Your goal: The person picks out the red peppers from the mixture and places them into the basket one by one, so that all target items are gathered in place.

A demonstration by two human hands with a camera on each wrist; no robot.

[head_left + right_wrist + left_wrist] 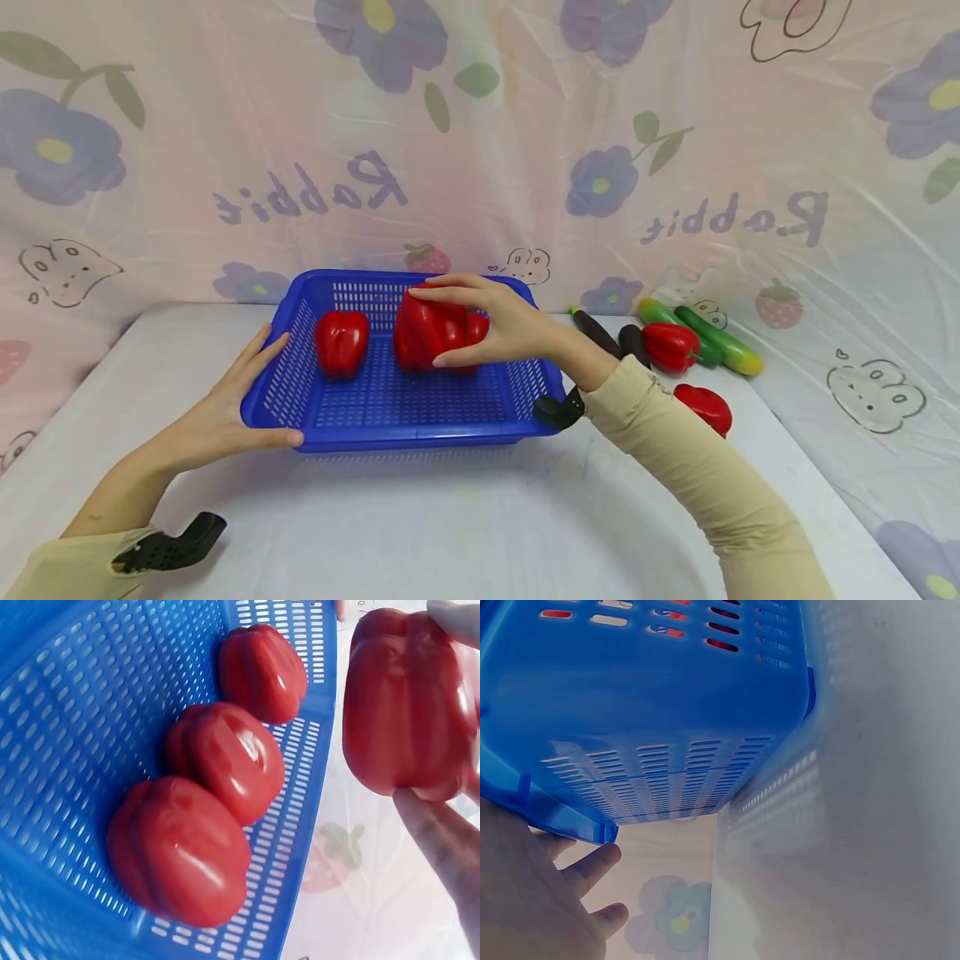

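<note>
A blue plastic basket (420, 435) with slotted walls stands on the white table. My right hand (506, 321) holds a red bell pepper (409, 705) over the basket, thumb on one side and fingers on the other. Three more red bell peppers lie inside: one (262, 673) by itself toward the left wall, the others (229, 757) (180, 851) side by side, mostly hidden behind the held one in the head view. My left hand (217, 421) spans the basket's near left corner, thumb along the front rim, fingers stretched out along the left side.
Right of the basket lie two dark eggplants (595, 332), two green cucumbers (720, 340) with yellow ends, and a red bell pepper (671, 347). Another red bell pepper (705, 407) lies nearer, partly behind my right sleeve. A patterned curtain (480, 167) hangs behind the table.
</note>
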